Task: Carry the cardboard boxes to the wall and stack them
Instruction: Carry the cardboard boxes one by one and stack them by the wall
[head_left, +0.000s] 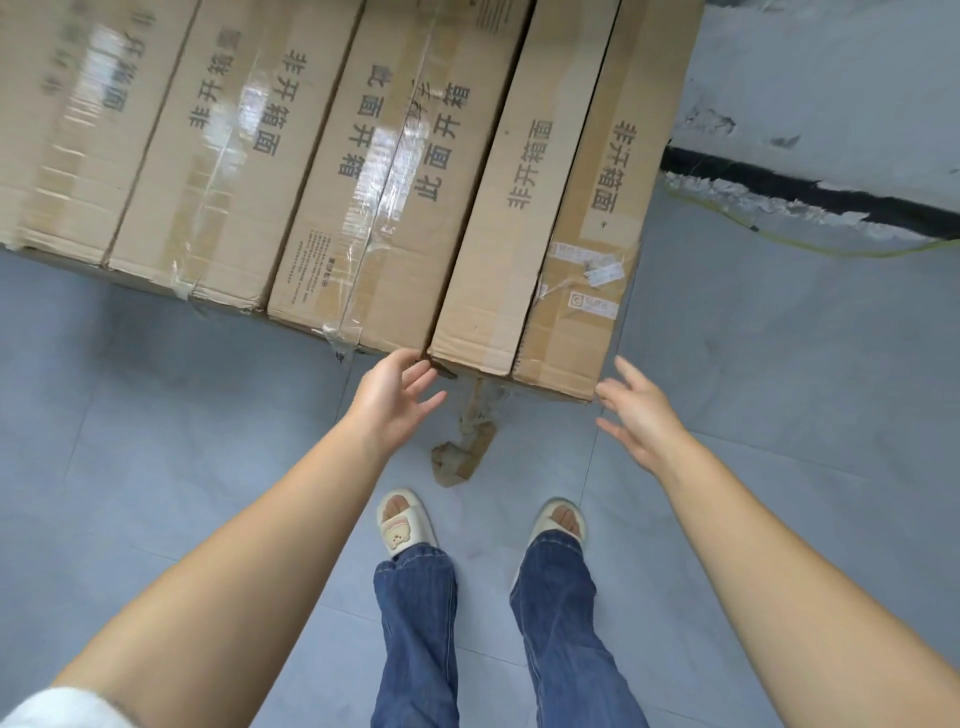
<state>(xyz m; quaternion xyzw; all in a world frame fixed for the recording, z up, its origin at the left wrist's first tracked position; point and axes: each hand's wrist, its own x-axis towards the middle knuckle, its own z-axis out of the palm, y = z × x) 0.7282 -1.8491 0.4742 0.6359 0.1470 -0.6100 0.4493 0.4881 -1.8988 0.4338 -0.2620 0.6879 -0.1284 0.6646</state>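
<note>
Both hands, the left hand (396, 399) and right hand (640, 415), are held open at the near end of the rightmost cardboard box (561, 208), possibly touching its corners.

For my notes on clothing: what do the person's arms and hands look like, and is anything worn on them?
Both forearms are bare. The left hand and right hand show no gloves, rings or watch. Only a white fuzzy sleeve edge shows, high on the left arm.
</note>
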